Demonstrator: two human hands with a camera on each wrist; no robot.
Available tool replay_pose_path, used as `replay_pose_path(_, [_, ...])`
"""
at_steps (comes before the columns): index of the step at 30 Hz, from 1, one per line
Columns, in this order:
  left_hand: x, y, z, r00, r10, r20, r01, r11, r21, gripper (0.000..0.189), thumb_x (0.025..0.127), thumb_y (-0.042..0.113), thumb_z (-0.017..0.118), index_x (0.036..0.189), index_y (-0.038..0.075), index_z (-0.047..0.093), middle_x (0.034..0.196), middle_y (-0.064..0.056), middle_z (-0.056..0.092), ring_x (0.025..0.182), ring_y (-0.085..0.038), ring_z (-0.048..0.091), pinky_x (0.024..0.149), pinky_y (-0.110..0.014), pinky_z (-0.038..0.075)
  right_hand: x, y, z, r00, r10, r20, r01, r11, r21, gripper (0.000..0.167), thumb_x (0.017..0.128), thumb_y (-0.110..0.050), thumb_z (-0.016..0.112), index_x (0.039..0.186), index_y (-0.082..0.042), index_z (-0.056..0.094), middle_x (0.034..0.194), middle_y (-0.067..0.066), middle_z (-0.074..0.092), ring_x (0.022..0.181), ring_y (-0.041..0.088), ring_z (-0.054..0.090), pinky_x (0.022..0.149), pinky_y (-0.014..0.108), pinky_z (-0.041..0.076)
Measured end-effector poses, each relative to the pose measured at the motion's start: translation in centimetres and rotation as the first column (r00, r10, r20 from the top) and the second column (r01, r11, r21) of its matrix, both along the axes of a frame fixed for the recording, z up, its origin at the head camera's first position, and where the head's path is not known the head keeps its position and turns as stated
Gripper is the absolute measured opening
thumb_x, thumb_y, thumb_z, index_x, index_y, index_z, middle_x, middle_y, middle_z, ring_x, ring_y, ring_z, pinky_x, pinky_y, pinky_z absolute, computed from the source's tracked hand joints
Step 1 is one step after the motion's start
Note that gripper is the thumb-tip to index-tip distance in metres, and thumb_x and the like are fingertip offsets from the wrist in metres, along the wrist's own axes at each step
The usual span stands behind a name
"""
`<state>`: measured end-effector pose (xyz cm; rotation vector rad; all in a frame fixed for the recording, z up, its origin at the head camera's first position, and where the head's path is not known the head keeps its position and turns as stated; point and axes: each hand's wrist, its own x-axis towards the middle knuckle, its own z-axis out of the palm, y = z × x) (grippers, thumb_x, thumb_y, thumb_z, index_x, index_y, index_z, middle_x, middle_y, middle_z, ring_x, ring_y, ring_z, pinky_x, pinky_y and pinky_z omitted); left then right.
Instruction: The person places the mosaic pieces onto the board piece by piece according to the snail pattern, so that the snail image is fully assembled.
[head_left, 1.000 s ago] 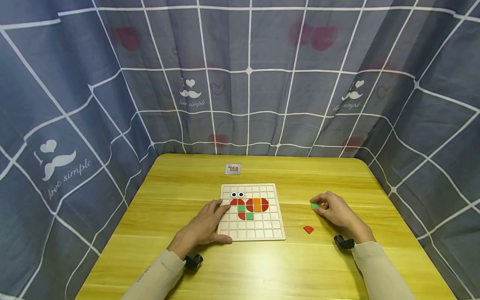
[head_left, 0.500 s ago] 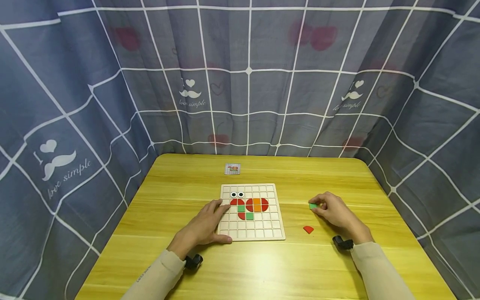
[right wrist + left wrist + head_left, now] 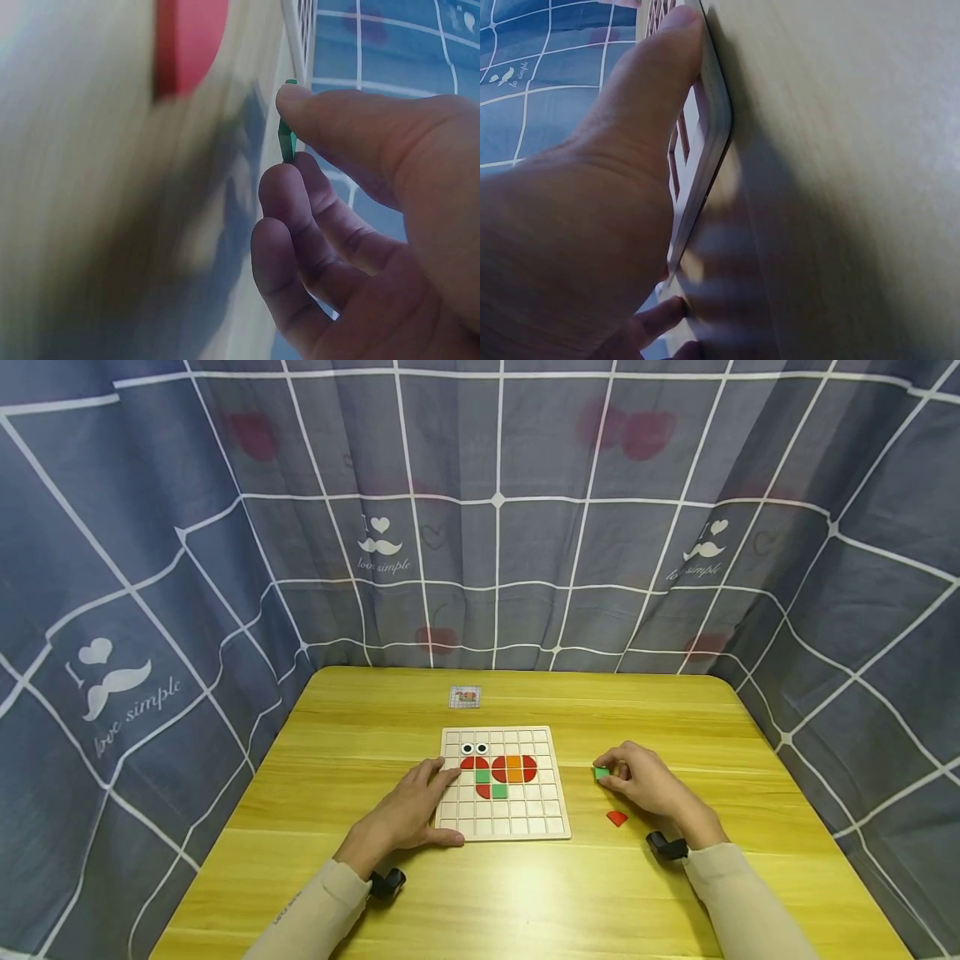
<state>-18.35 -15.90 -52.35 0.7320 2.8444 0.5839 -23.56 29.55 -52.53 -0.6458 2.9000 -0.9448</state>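
Observation:
A square wooden grid board (image 3: 525, 827) lies mid-table, bearing red quarter-round tiles, orange tiles, green square tiles and two round eye pieces (image 3: 475, 749). My left hand (image 3: 405, 810) rests along the board's left side, thumb on its near corner and fingers at the left edge; in the left wrist view the thumb (image 3: 649, 71) lies over the rim. To the right of the board, my right hand (image 3: 648, 781) pinches a green square tile (image 3: 602, 773) between thumb and fingers, held just above the table. Below that hand lies a red quarter-round tile (image 3: 617, 818).
Behind the board lies a small printed picture card (image 3: 465, 697) with a coloured figure on a grid. A blue checked curtain (image 3: 480, 543) hangs around the back and sides of the yellow wooden table (image 3: 525, 902).
My right hand has moved left toward the board, carrying the green tile. The left hand and the board have stayed where they were.

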Motion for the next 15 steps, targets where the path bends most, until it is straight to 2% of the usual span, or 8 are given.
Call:
replay_pose_path(6, [0.0, 0.0, 0.0, 1.000, 0.000, -0.003, 0.000, 1.000, -0.006, 0.115, 0.089, 0.065, 0.098, 0.176, 0.008, 0.047, 0.180, -0.029, 0.040, 0.162, -0.052, 0.047, 0.133, -0.067, 0.047, 0.3, -2.5, 0.5, 0.999, 0.030, 0.022, -0.029, 0.999, -0.021, 0.019, 0.105, -0.011, 0.089, 0.124, -0.008, 0.087, 0.111, 0.008, 0.076, 0.082, 0.009, 0.056, 0.073, 0.024, 0.050])
replay_pose_path(15, [0.0, -0.1, 0.0, 1.000, -0.003, -0.002, 0.003, 1.000, 0.005, 0.115, 0.089, 0.064, 0.098, 0.176, 0.008, 0.047, 0.180, -0.030, 0.040, 0.163, -0.053, 0.047, 0.132, -0.068, 0.048, 0.6, -6.1, 0.6, 0.990, 0.143, -0.004, -0.143, 0.989, -0.025, 0.021, 0.105, -0.011, 0.088, 0.125, -0.007, 0.084, 0.113, 0.007, 0.074, 0.081, 0.005, 0.056, 0.074, 0.024, 0.051])
